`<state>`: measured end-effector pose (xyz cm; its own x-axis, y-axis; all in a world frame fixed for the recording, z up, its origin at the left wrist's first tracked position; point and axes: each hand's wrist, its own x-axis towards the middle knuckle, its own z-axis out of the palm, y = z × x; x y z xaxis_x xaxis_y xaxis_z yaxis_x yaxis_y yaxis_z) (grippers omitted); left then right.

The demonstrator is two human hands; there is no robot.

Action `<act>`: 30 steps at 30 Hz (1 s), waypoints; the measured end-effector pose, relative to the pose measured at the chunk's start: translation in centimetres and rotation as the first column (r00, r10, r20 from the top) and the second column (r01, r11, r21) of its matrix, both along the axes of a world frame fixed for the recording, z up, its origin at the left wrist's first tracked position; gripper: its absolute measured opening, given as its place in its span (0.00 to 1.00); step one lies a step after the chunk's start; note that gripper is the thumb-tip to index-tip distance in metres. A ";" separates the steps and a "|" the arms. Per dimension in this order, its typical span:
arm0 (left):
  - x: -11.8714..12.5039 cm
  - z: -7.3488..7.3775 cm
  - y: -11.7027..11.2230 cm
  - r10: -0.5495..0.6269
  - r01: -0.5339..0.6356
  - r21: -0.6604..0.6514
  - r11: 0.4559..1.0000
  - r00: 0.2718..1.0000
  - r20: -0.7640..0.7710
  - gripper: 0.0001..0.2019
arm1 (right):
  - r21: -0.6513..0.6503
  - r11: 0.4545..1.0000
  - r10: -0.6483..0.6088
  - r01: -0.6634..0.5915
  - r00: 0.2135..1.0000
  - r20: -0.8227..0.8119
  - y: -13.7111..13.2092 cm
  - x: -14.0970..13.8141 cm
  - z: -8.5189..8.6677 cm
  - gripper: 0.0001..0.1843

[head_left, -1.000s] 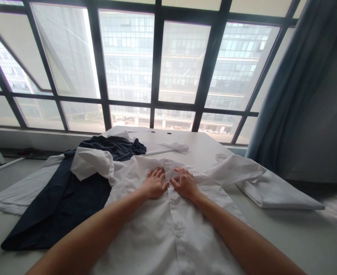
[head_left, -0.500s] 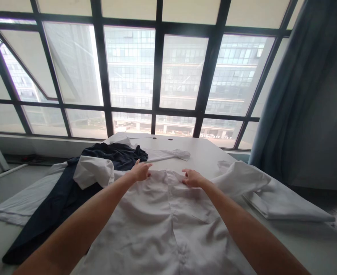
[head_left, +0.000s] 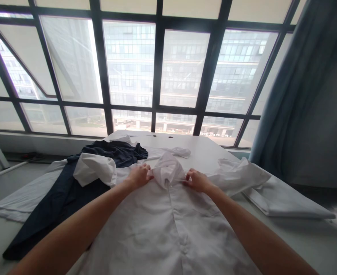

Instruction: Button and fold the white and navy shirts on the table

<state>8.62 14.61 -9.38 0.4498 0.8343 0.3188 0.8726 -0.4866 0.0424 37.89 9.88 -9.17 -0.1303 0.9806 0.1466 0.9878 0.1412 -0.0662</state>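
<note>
A white button-up shirt point(head_left: 168, 225) lies front side up on the table, its collar point(head_left: 168, 168) raised at the far end. My left hand point(head_left: 140, 175) pinches the fabric just left of the collar. On the other side, my right hand point(head_left: 196, 180) grips the shirt near the right shoulder, fingers closed. One white sleeve point(head_left: 95, 168) spreads out to the left over dark cloth; the other sleeve point(head_left: 243, 175) reaches to the right.
A dark navy garment point(head_left: 51, 206) and more white cloth point(head_left: 22, 198) lie at the left. Folded white fabric point(head_left: 291, 204) rests at the right on the white table point(head_left: 197, 143). Beyond stand framed windows point(head_left: 130, 65) and a blue-grey curtain point(head_left: 285, 91).
The collar, flat before, now stands up between my hands. Both hands have come slightly nearer, and the shirt's front looks smoother.
</note>
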 end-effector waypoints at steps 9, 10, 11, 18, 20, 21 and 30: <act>4.1 0.8 2.2 -0.087 0.090 0.060 0.994 0.995 -0.053 0.34 | 0.210 0.978 -0.001 0.014 0.998 -0.063 3.1 -3.2 0.9 0.23; 4.5 0.8 2.6 -0.137 0.143 0.073 0.987 0.988 -0.075 0.35 | 0.216 0.976 0.031 -0.017 0.997 -0.064 3.4 -3.5 0.8 0.26; 4.8 0.8 3.0 -0.186 0.193 0.079 0.978 0.979 -0.089 0.35 | 0.216 0.975 0.063 -0.047 0.996 -0.065 3.7 -3.8 0.7 0.29; 5.9 1.3 4.6 -0.313 0.313 -0.006 0.950 0.949 0.040 0.21 | 0.231 0.942 0.260 -0.241 0.964 -0.054 4.8 -5.1 0.4 0.39; 6.0 1.4 4.6 -0.309 0.310 0.007 0.951 0.947 0.092 0.15 | 0.216 0.941 0.277 -0.260 0.960 -0.050 4.9 -5.3 0.5 0.33; 6.0 1.3 4.5 -0.293 0.293 0.017 0.956 0.949 0.117 0.12 | 0.204 0.945 0.269 -0.254 0.962 -0.046 4.9 -5.4 0.6 0.28; 3.9 0.6 4.9 -0.203 0.194 0.183 0.964 0.979 0.031 0.08 | 0.236 0.972 0.010 -0.021 0.999 0.046 3.9 -5.4 -0.1 0.13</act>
<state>12.48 19.52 -8.79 0.5806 0.6578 0.4797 0.7569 -0.6532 -0.0204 32.51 13.77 -9.31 -0.1567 0.9166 0.3678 0.9865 0.1631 0.0141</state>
